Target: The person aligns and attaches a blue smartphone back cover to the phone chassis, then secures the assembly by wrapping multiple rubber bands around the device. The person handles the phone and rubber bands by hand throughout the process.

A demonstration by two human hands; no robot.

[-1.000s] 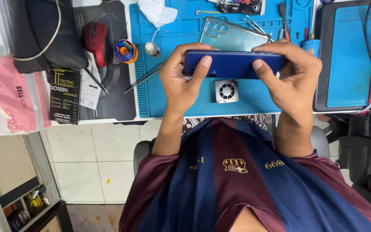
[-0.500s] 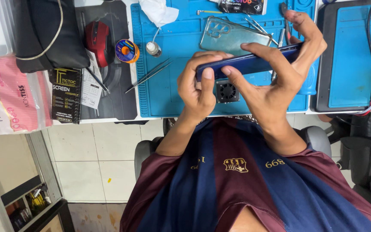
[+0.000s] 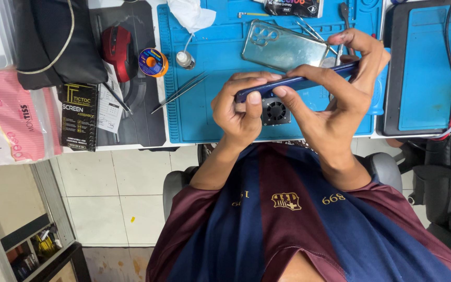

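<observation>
Phone [image 3: 293,82] tilted edge-on, face perhaps hidden

One view only, from the head camera, looking steeply down over the person's own chest and striped jersey [image 3: 298,224]. It faces the worktop's blue mat [image 3: 210,109], which fills the top of the frame. The near edge of the worktop crosses mid-frame, with tiled floor [image 3: 105,188] below at left. Both hands sit close, about centre, within arm's reach.
</observation>
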